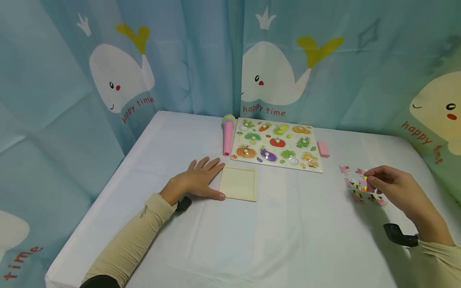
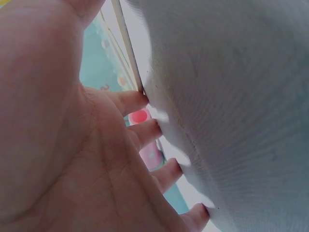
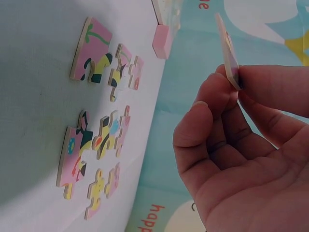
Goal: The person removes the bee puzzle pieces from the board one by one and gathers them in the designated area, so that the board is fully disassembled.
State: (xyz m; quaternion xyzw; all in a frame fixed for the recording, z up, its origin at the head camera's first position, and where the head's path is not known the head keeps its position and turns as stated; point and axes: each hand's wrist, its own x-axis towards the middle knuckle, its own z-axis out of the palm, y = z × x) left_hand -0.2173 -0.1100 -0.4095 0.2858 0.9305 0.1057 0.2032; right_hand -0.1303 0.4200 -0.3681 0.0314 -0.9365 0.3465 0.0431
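Note:
A jigsaw piece (image 3: pixel 228 53) is pinched between the thumb and index finger of my right hand (image 1: pixel 396 190), raised over the table at the right. Below it several loose pink and yellow jigsaw pieces (image 3: pixel 91 48) lie spread on the cloth. My left hand (image 1: pixel 198 180) rests on the table with fingers spread, its thumb and index fingertip right at the left edge of a square cream tray (image 1: pixel 238 183). The tray has a raised rim and a bare inside. In the left wrist view the left fingertips (image 2: pixel 166 174) press on the cloth.
Behind the tray lies a vegetable peg puzzle board (image 1: pixel 276 144). A pink toy microphone (image 1: pixel 228 136) sits along its left side, and a pink block (image 1: pixel 323 149) by its right edge. A whale-print curtain (image 1: pixel 201 60) hangs behind the white-covered table (image 1: pixel 273 240).

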